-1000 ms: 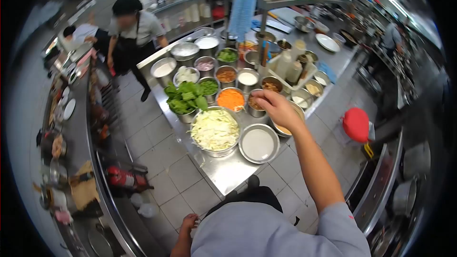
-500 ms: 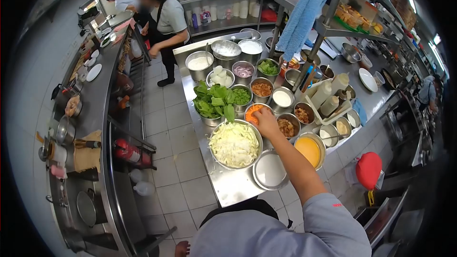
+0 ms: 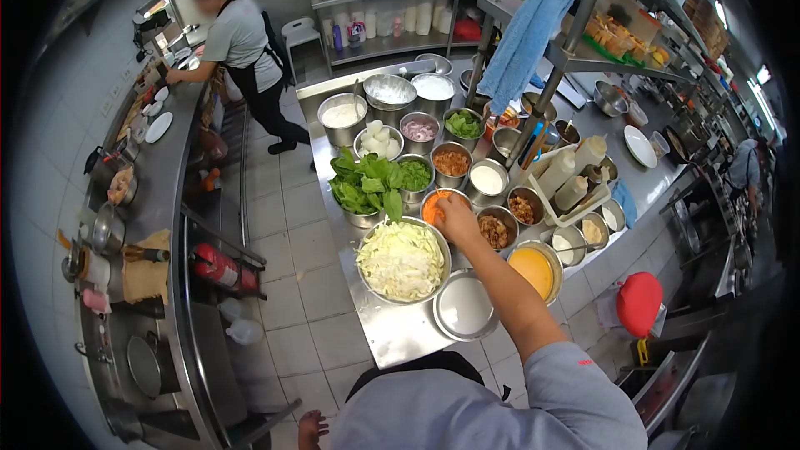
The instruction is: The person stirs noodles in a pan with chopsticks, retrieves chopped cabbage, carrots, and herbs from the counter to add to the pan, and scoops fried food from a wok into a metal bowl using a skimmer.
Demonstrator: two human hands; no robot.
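My right hand (image 3: 455,218) reaches into a small metal bowl of shredded carrot (image 3: 432,208), its fingertips pinched down in the orange shreds. Just in front of it stands a large bowl of sliced cabbage (image 3: 402,260). Leafy greens (image 3: 367,183) rise out of a container to the left, beside a bowl of chopped green herbs (image 3: 414,174). Close on the right is a bowl of browned chunks (image 3: 493,232). Down at my side, low in the view, hangs my left hand (image 3: 312,425), away from the table, fingers loosely apart with nothing seen in them.
An empty-looking round metal pan (image 3: 464,306) and a bowl of yellow liquid (image 3: 531,273) line the near table edge. Squeeze bottles (image 3: 557,172) stand in a white caddy. A blue towel (image 3: 525,33) hangs from the shelf post. A co-worker (image 3: 242,46) leans over the left counter.
The co-worker has moved left and now reaches over the left counter. My right hand stays in the carrot bowl, and the view has shifted slightly. More of my left hand shows.
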